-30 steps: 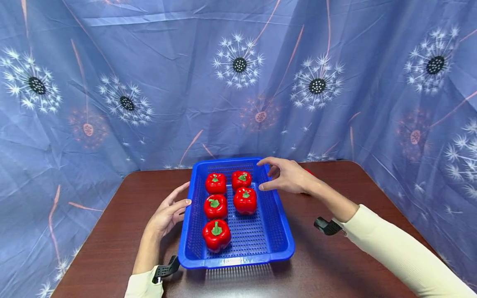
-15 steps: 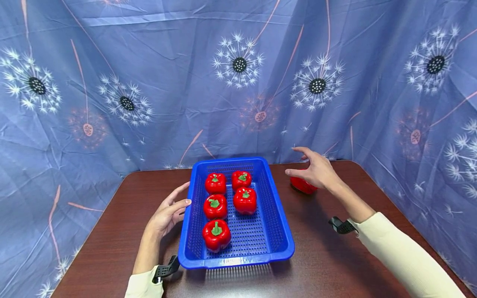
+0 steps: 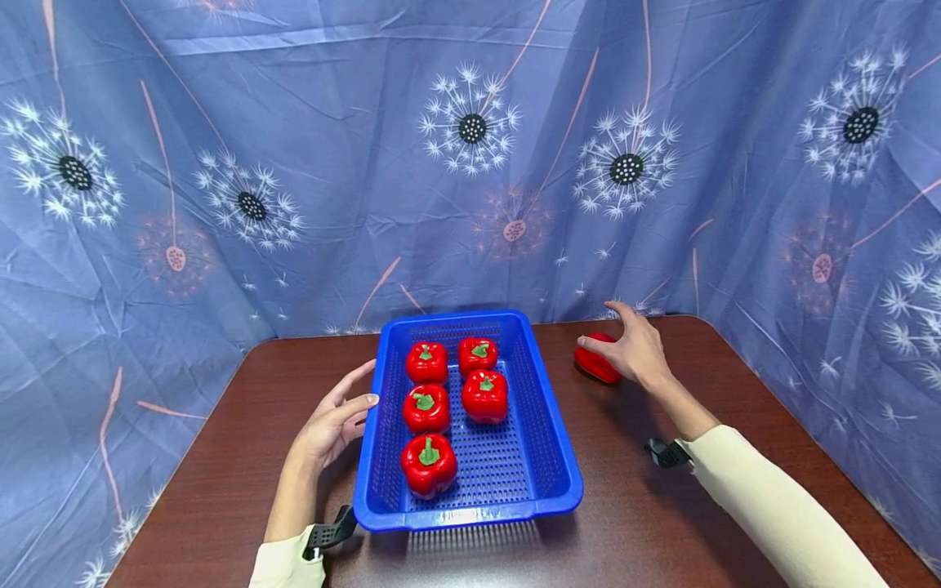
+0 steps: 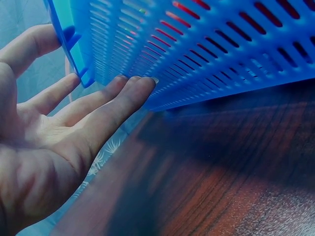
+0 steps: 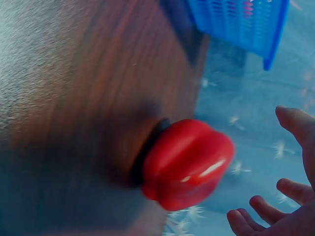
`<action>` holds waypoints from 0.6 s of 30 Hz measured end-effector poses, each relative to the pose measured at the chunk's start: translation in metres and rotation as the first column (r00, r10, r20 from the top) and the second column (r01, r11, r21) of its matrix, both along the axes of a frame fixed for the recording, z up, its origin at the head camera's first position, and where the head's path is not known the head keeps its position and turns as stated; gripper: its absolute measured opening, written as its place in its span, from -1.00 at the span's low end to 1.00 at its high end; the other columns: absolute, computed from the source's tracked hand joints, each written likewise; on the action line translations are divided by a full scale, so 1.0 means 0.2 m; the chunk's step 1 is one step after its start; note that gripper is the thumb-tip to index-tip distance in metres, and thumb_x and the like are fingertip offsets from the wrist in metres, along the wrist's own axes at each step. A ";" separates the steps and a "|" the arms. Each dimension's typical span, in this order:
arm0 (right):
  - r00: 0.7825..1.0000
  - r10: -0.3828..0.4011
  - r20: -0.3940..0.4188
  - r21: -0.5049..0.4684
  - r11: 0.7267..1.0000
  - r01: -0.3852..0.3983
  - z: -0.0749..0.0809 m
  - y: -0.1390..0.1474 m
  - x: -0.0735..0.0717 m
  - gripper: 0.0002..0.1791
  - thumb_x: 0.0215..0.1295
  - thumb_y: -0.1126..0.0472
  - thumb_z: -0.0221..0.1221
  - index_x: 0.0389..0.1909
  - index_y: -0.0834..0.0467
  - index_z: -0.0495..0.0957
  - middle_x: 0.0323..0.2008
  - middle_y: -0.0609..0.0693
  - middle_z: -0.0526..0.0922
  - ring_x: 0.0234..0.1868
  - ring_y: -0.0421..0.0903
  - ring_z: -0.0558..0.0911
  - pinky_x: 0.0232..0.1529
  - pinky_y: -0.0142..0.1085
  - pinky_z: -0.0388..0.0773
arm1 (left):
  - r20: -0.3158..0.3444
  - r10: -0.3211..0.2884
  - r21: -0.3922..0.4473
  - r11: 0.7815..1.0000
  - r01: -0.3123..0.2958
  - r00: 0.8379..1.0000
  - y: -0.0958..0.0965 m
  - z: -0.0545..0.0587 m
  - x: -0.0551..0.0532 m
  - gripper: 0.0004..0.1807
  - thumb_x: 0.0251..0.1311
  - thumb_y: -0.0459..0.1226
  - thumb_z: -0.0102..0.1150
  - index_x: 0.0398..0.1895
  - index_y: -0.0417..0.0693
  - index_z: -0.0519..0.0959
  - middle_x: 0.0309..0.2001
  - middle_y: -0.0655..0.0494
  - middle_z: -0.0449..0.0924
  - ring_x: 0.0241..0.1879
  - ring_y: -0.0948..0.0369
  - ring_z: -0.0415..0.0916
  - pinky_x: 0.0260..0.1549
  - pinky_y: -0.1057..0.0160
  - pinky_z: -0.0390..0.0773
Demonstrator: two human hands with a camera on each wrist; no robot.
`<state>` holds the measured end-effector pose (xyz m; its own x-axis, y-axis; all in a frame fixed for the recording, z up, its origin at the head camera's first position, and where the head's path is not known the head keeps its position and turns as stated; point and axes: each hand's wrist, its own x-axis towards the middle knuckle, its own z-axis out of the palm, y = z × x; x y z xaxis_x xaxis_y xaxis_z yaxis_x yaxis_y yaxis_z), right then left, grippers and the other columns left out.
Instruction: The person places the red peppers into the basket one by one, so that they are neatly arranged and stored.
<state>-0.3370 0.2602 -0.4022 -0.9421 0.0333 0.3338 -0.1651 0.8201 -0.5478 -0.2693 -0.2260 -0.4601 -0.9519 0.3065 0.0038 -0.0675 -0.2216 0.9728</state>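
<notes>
A blue plastic basket (image 3: 555, 433) stands mid-table with several red bell peppers in it: three in a left column, where the front pepper (image 3: 429, 465) is nearest me, and two on the right. My left hand (image 3: 323, 433) is at its left side, fingers loosely extended, fingertips against the slotted wall (image 4: 221, 54) in the left wrist view. To the right of the basket, another red bell pepper (image 3: 597, 359) lies on its side. Over it hovers my right hand (image 3: 638, 349), thumb and fingers spread; the right wrist view shows a gap between fingers and pepper (image 5: 189, 164).
The brown wooden table (image 3: 243, 441) runs back to a blue curtain (image 3: 353, 163) with dandelion prints, which also hangs along both sides. Each wrist carries a black strap, such as the right wrist strap (image 3: 667, 453).
My right hand has moved right, from the basket's rim to above the lone bell pepper, which was mostly hidden behind it. The left hand and the basket have stayed put.
</notes>
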 end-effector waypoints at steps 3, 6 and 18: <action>0.999 -0.015 0.046 0.006 1.000 0.015 -0.04 0.02 -0.01 -0.06 0.17 -0.15 0.39 0.46 0.20 0.26 0.35 0.42 0.40 0.36 0.40 0.35 0.33 0.29 0.24 | -0.003 0.001 -0.003 1.000 -0.001 1.000 0.00 0.00 0.00 -0.24 0.42 -0.37 0.10 0.61 0.09 0.08 0.17 -0.18 0.63 0.03 0.02 0.72 -0.07 0.02 0.72; 0.996 -0.032 0.080 0.009 0.999 0.032 -0.08 0.03 -0.02 -0.05 0.18 -0.15 0.37 0.48 0.21 0.24 0.29 0.46 0.44 0.31 0.42 0.38 0.30 0.29 0.26 | -0.001 0.001 -0.006 1.000 -0.001 1.000 0.00 0.00 0.00 -0.25 0.43 -0.37 0.10 0.61 0.11 0.08 0.18 -0.16 0.63 0.03 0.02 0.72 -0.06 0.01 0.72; 0.990 -0.053 0.133 -0.023 0.998 0.057 -0.18 0.05 -0.07 -0.09 0.20 -0.13 0.37 0.45 0.20 0.26 0.26 0.47 0.46 0.30 0.47 0.37 0.30 0.28 0.27 | 0.007 0.009 -0.008 1.000 -0.009 1.000 -0.01 0.00 0.00 -0.26 0.44 -0.35 0.10 0.61 0.13 0.09 0.16 -0.11 0.65 0.02 0.04 0.73 -0.05 0.00 0.71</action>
<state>-0.3508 0.2707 -0.4377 -0.9743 0.0936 0.2048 -0.0448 0.8107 -0.5837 -0.2689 -0.2273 -0.4608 -0.9545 0.2983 -0.0056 -0.0726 -0.2140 0.9741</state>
